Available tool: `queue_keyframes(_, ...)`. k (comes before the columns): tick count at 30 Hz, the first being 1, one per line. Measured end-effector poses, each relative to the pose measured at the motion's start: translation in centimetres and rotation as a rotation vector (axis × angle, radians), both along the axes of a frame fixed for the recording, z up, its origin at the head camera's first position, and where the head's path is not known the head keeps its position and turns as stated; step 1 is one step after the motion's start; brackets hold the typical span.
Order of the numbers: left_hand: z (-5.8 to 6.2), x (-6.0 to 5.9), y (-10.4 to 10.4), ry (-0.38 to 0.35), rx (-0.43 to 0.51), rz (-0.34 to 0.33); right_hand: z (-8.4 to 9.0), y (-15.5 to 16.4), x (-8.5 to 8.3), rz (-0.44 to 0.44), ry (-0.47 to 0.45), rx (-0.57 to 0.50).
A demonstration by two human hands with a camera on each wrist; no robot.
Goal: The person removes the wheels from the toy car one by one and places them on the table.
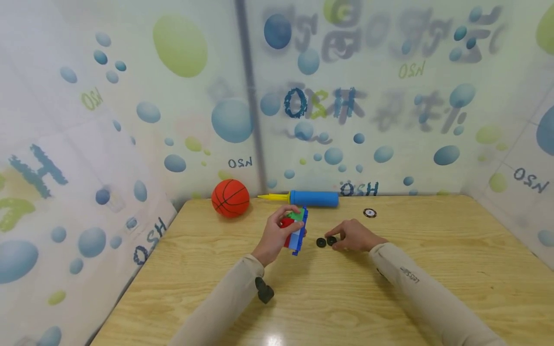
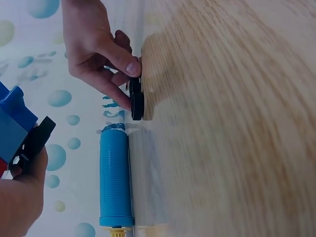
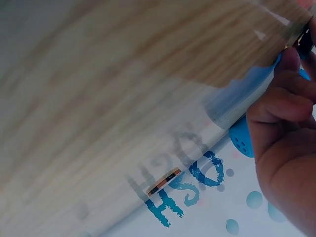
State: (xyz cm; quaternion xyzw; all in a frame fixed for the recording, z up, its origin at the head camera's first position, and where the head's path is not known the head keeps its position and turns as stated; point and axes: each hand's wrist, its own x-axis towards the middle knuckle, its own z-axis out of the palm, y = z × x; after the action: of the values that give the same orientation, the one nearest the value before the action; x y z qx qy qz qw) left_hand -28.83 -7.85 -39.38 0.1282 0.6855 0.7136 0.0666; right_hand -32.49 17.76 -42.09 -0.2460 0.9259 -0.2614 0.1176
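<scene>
Probably a makeshift recording booth rather than a home: bubble-printed plastic sheets (image 1: 182, 96) wall in a wooden desk (image 1: 433, 269), with toys, a basketball (image 1: 230, 198), along the back edge.

Red, green and blue toy block piece (image 1: 295, 229) held upright, two black wheels (image 1: 326, 241) flat on table

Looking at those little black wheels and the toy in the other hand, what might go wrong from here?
The two black wheels lie on smooth wood under the right hand; a fumbled pinch might send one rolling across the table. The left hand holds the block toy raised off the table, so a loose grip may drop it. The basketball sits free near the edge and may roll if bumped.
</scene>
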Motion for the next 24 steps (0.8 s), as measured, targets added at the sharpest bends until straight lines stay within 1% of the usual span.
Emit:
queue_keyframes(3, 0.12, 0.01, 0.02, -0.005, 0.005, 0.007, 0.00, 0.01, -0.06, 0.005, -0.002, 0.005)
queue_keyframes(10, -0.01, 0.03, -0.05, -0.006, 0.001, 0.008, -0.09, 0.08, -0.05, 0.027, 0.008, -0.002)
queue_keyframes(16, 0.11, -0.05, -0.10, -0.010, 0.013, 0.005, -0.11, 0.46, 0.24, 0.011, 0.011, -0.016)
queue_keyframes(24, -0.01, -0.22, -0.04, -0.022, 0.032, 0.003, 0.69, 0.74, 0.88, 0.029, 0.072, -0.021)
